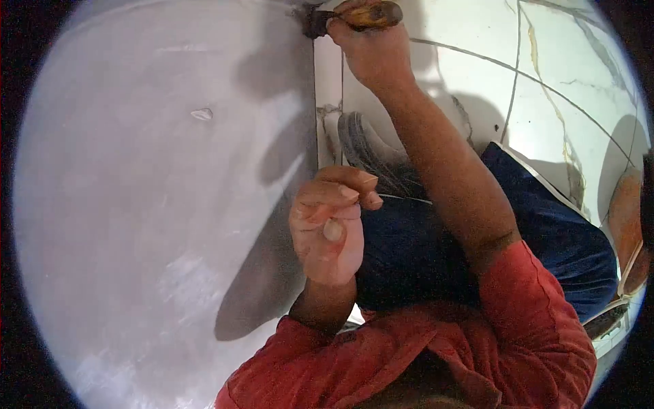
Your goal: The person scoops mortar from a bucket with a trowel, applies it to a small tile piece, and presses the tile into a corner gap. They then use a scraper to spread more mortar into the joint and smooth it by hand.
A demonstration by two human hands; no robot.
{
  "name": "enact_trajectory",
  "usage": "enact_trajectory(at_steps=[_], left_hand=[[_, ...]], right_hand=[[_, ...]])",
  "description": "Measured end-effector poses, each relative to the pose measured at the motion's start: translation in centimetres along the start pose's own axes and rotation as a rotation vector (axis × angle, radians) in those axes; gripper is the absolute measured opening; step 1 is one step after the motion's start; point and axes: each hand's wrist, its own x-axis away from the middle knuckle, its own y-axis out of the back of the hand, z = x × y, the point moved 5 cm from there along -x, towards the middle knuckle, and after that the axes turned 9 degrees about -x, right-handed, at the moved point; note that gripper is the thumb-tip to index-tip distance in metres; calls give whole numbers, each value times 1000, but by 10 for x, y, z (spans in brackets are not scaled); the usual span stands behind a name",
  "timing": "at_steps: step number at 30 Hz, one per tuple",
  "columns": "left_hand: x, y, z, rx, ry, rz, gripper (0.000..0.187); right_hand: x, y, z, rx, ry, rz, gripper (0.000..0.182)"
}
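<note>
My right hand [375,58] is closed round the yellow-brown handle of a brush-like tool [375,15] at the top of the view. The tool's dark end [315,22] is at the edge of the smooth grey-white wall [136,170]; whether it touches is unclear. Nearer my body, my left hand [327,225] is raised beside the wall with its fingers curled inward. A small pale rounded spot shows at its palm, perhaps the thumb tip or a small object; I cannot tell which.
White veined floor tiles [470,75] with dark joints lie to the right. A narrow tiled strip [328,82] runs along the wall's foot. My legs in dark blue cloth [415,252] are bent below my arms, with a grey striped item [371,146] beside them. The wall bears a small pale mark [201,114].
</note>
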Motion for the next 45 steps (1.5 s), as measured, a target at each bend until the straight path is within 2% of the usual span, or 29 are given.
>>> enact_trajectory(at_steps=[1,3,9,12,13,16,17,18,20,24,26,28,30,32,33,34,36,37,39,40,42,43,45], left_hand=[[0,-1,-1,11,-12,6,37],[2,-1,-2,32,-31,4,38],[0,3,-5,119,-39,64,39],[2,4,-7,131,-54,72,39],[2,4,-7,139,-29,87,38],[-1,3,-6,165,-30,110,35],[-1,1,-6,172,-34,120,34],[0,0,-7,177,-44,115,34],[1,0,-7,207,-16,63,30],[4,3,-6,210,-14,44,29],[5,4,-4,206,3,57,30],[6,4,-4,195,-4,63,31],[7,5,-4,184,-18,77,33],[7,4,-5,209,2,87,38],[7,3,-4,210,8,98,38],[7,3,-4,196,8,86,39],[6,3,-3,179,11,75,39],[5,3,-3,176,11,68,40],[6,3,-6,158,15,57,40],[6,1,-7,169,24,74,40],[3,2,-3,188,36,99,40],[3,3,-3,174,22,101,40],[5,4,-4,156,15,87,39]], right_hand=[[-2,0,7,4,6,9,16],[-6,0,12,-198,-345,35,19],[-17,-6,41,-2,-291,41,23],[-20,-13,50,-68,-328,78,21],[-25,-17,62,-3,-13,104,19],[-34,-26,58,99,-94,141,19],[-36,-23,67,20,-130,107,19],[-37,-26,67,20,-121,116,19],[-40,-30,73,124,33,147,20],[-44,-30,84,183,76,155,16],[-49,-22,91,-15,-169,204,10],[-50,1,111,-257,-184,124,6],[-49,15,110,-251,-189,121,6],[-42,24,97,-89,-337,149,6],[-38,19,65,-245,-242,97,8],[-34,18,63,-80,-315,78,8],[-31,12,62,-62,-424,109,9],[-31,10,54,-65,-428,105,9],[-33,-2,53,161,-11,185,9],[-32,-5,58,159,-16,180,9],[-29,-4,63,-115,-89,72,10],[-34,1,78,-106,-86,100,11],[-38,11,90,-290,-221,93,9]])
